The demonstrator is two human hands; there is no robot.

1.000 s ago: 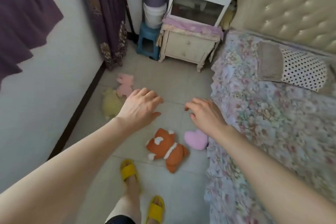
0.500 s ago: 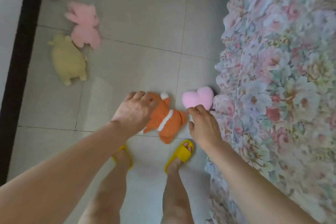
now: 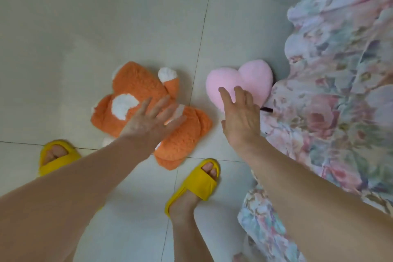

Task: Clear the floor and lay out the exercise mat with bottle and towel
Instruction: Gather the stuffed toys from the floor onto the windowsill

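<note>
Pale floor tiles (image 3: 106, 27) with thin grey lines fill most of the view, and two soft toys lie on them waiting to be picked up. An orange and white fluffy plush toy (image 3: 136, 89) lies flat, right in front of the toes of two yellow slippers (image 3: 197, 178). It looks light and squashy, so it should be easy to lift by grabbing a big handful of its fat middle. Its fuzzy cloth should not slip. Over the orange toy is the left hand (image 3: 148, 123), fingers spread wide and holding nothing. I cannot tell if it is touching yet. Just to the right of the orange toy sits a pink fluffy heart cushion (image 3: 251, 76), also soft and light. Over it is the right hand (image 3: 240, 117), fingers loose and holding nothing. Beyond the heart hangs a flowery bed cover (image 3: 340, 91).
</note>
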